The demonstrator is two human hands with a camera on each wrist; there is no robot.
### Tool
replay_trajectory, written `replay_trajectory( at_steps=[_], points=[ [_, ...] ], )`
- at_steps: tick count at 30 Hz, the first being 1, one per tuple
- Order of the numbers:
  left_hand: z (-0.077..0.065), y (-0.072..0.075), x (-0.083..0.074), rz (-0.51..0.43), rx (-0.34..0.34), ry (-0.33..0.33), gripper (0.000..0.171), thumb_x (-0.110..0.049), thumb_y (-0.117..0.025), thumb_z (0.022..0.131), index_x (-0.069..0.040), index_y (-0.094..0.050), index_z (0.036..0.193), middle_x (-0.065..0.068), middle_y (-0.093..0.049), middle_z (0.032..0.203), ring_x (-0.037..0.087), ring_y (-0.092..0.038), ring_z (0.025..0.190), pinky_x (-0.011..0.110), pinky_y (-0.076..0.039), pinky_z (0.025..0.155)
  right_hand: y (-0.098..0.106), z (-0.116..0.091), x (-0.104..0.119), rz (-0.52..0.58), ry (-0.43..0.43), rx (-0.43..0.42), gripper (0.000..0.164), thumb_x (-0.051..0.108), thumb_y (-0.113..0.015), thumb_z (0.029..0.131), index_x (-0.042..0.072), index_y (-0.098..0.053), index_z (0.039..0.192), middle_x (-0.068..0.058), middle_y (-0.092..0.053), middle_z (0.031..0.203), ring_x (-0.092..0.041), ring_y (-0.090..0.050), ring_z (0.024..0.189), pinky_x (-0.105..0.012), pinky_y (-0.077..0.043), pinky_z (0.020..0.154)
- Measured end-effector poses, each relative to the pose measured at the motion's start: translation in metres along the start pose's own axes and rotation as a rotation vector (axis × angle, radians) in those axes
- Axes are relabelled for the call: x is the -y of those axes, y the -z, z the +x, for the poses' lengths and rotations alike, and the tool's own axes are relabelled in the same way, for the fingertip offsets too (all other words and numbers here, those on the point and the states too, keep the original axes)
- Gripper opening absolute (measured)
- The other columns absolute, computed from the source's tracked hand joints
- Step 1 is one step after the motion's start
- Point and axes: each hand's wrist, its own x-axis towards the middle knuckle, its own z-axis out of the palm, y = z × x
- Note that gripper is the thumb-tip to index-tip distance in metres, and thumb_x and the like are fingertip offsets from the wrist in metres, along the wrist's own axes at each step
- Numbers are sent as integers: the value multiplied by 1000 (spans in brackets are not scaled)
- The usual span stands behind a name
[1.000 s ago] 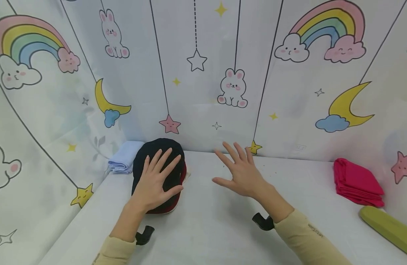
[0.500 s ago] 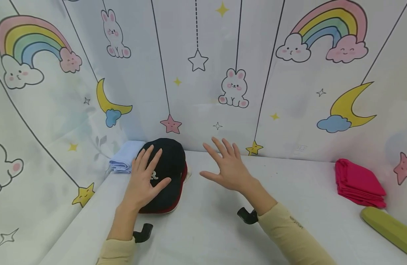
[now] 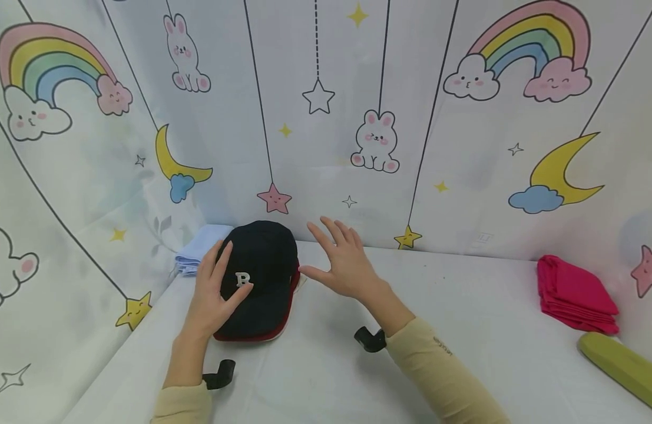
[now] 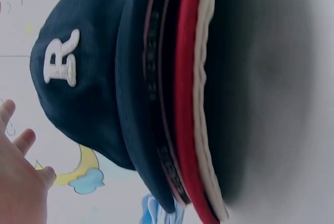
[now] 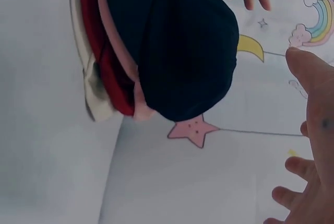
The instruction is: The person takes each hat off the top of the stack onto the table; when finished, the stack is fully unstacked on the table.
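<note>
A stack of caps sits at the left of the white table, a dark navy cap [image 3: 262, 253] with a white letter R uppermost. Below it, pink, red [image 4: 189, 88] and cream [image 4: 202, 78] brims show at the edges in the wrist views. My left hand [image 3: 206, 300] hovers at the near left side of the stack, fingers spread, overlapping the cap in the head view. To the right of the stack my right hand [image 3: 344, 265] is held in the air, its fingers apart and thumb towards the caps. Neither hand holds anything.
Behind the caps lies a folded light blue cloth [image 3: 195, 250]. A folded crimson cloth [image 3: 575, 294] and a long green object [image 3: 622, 368] are at the table's right side. A printed curtain [image 3: 463, 147] rises along the back and sides.
Both hands have moved left; the right hand has come closer to the caps. My left hand has shifted off the front of the navy cap, uncovering its letter. The caps stay put.
</note>
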Motion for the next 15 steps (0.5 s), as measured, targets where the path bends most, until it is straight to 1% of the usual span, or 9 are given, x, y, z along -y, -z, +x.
replay_trajectory(
  at_steps=[5, 10, 15],
  points=[
    [-4, 5, 7, 2, 8, 83, 90, -28, -76, 88, -20, -25, 162, 2, -12, 167, 35, -14, 148, 75, -25, 105, -13, 11, 7, 41, -1, -16, 86, 58, -65, 92, 22, -29, 161, -10, -25, 162, -32, -22, 146, -58, -18, 117],
    [-6, 6, 13, -11, 10, 114, 90, -27, -75, 89, -20, -23, 162, 8, -14, 166, 39, -15, 147, 77, -25, 103, -28, 19, 13, 120, -13, -40, 84, 56, -67, 92, 22, -31, 160, -12, -28, 160, -34, -28, 145, -57, -25, 115],
    [-10, 7, 21, -29, 25, 168, 91, -29, -75, 90, -23, -22, 163, 13, -18, 165, 41, -18, 147, 75, -23, 106, -43, 28, 20, 187, -15, -66, 83, 51, -70, 91, 20, -34, 159, -14, -34, 157, -35, -34, 141, -55, -33, 112]
  ],
)
